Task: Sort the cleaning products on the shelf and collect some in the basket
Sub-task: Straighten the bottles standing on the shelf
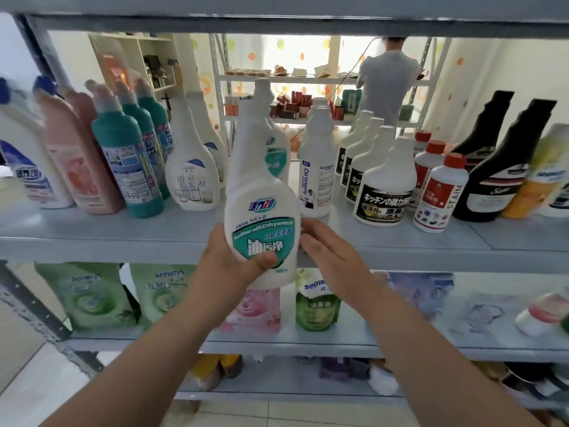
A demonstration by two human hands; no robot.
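Head view, left hand point(229, 266) gripping white bottle point(261, 192)

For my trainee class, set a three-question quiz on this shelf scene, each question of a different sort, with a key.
1. True or false: the left hand grips the green-labelled bottle.
2. The red-capped bottles stand: A) left of the held bottle; B) right of it; C) on the floor.
3. Fill in: the green pouches stand on the shelf ____ the red-capped bottles.
Key: 1 true; 2 B; 3 below.
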